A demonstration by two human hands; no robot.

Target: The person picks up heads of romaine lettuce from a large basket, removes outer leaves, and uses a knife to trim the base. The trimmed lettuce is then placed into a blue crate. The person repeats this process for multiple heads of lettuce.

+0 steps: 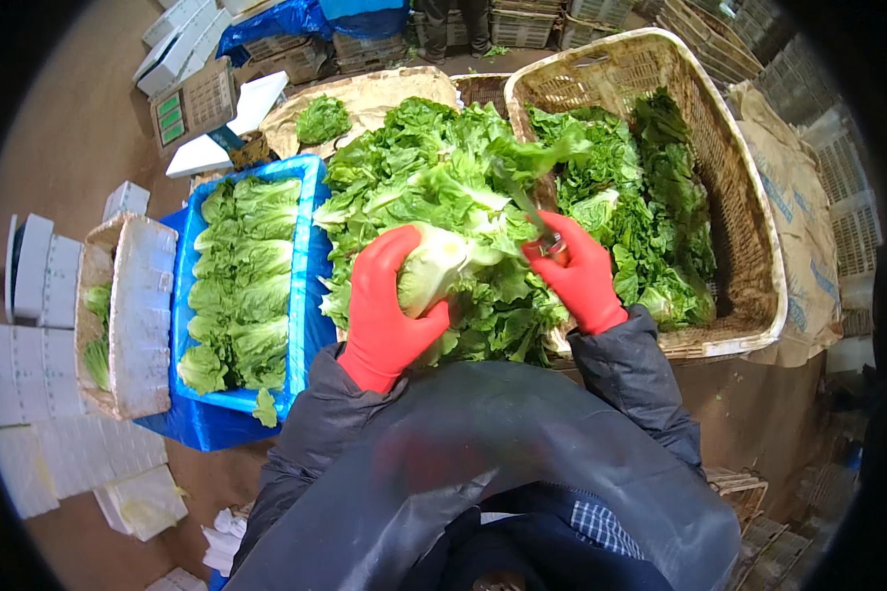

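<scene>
My left hand, in a red glove, is closed around a trimmed lettuce head whose pale stem end points right. In my right hand, also red-gloved, is a knife, its blade angled up and left over a heap of loose lettuce leaves. Left of the heap, rows of lettuce heads lie in a box lined with blue plastic. On the right, a large plastic basket holds more lettuce and leaves.
A white foam box with some greens stands at the left, near stacked white boxes. A scale with a display is at the upper left. Brown sacking lies beyond the basket. A person's legs show at the top, among stacked crates.
</scene>
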